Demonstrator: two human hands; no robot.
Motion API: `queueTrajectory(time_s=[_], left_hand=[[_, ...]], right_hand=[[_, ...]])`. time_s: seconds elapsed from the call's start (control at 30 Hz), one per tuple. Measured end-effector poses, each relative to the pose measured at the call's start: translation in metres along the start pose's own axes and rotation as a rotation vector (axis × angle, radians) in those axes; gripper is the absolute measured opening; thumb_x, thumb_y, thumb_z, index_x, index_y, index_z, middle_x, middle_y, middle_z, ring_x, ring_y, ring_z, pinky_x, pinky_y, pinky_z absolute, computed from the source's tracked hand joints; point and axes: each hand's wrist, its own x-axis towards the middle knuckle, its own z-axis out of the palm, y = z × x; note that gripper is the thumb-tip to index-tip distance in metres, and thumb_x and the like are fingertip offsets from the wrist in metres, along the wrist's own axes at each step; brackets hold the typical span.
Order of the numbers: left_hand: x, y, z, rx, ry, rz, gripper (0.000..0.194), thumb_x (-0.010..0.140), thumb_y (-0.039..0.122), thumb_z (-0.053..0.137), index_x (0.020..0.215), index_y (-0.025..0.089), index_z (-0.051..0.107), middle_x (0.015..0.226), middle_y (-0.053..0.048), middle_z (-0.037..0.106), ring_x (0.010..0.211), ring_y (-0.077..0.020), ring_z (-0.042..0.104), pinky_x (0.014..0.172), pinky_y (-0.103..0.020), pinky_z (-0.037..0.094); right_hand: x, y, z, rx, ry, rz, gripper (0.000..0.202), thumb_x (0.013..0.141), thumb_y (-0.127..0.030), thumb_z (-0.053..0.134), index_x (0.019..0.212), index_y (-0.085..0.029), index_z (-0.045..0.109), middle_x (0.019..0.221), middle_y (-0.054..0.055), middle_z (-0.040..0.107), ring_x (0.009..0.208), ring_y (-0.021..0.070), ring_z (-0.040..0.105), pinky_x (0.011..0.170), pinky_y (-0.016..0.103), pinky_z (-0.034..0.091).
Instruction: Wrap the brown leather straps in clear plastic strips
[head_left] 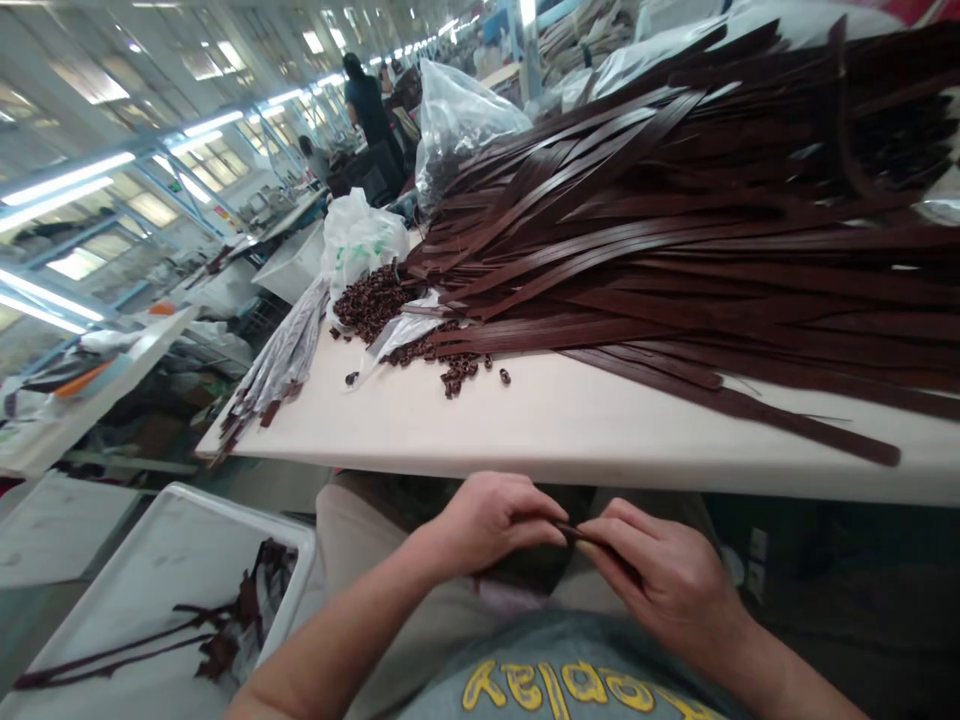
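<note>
Over my lap, just off the table's front edge, both hands pinch the same short bit of dark brown leather strap. My left hand grips one end between thumb and fingers. The other end sits in the closed fingers of my right hand, and most of the piece is hidden by the fingers. Beyond the hands, a large heap of long dark brown leather straps covers the right side of the white table. Small brown leather loops lie piled left of the straps, some scattered in front.
A white plastic bag and a clear plastic bag stand behind the loops. Wrapped strips lie at the table's left end. A white bin with brown scraps is at lower left. A person stands farther back.
</note>
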Motion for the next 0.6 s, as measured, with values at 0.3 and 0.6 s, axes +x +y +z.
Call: queueTrajectory(time_s=[0.3, 0.6], left_hand=[[0.090, -0.055, -0.080, 0.690, 0.197, 0.290, 0.025, 0.090, 0.011, 0.059, 0.107, 0.023, 0.075, 0.114, -0.010, 0.074, 0.100, -0.0223, 0.064, 0.094, -0.037, 0.050], [0.085, -0.047, -0.060, -0.250, 0.407, -0.019, 0.026, 0.085, 0.028, 0.068, 0.109, 0.019, 0.075, 0.090, -0.005, 0.072, 0.073, -0.0142, 0.069, 0.069, -0.026, 0.054]], right_hand=[[0.001, 0.011, -0.021, 0.091, 0.119, 0.108, 0.015, 0.098, -0.023, 0.054, 0.096, -0.021, 0.069, 0.073, 0.000, 0.060, 0.058, 0.0110, 0.059, 0.053, 0.022, 0.045], [0.006, 0.013, -0.029, 0.084, 0.175, 0.179, 0.010, 0.096, -0.022, 0.058, 0.095, -0.022, 0.068, 0.076, -0.001, 0.064, 0.065, 0.0127, 0.063, 0.059, 0.023, 0.049]])
